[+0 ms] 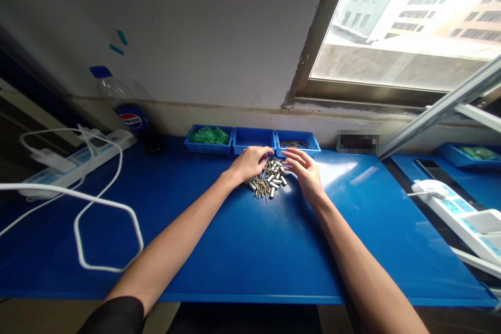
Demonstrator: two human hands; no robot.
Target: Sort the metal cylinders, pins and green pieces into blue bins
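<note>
A pile of small metal parts (268,182) lies on the blue table, a mix of thin gold and dark pins and short, thick silvery pieces. My left hand (248,163) rests at the pile's upper left edge, fingers curved and thumb apart from them, with nothing visible in its grasp. On the other side is my right hand (305,172), its fingers stretched out and spread toward the heap. Just behind the hands stand three blue trays: the left tray (190,147) has green packets, the middle tray (254,148) is partly behind my left hand, and the right tray (313,152) has thin pins.
A cola bottle (133,117) stands at the back left by a white power strip (78,159). White cable (109,198) loops over the table's left side. Another power strip (457,209) and a blue tray (450,154) are at right, beyond a metal frame bar (438,109).
</note>
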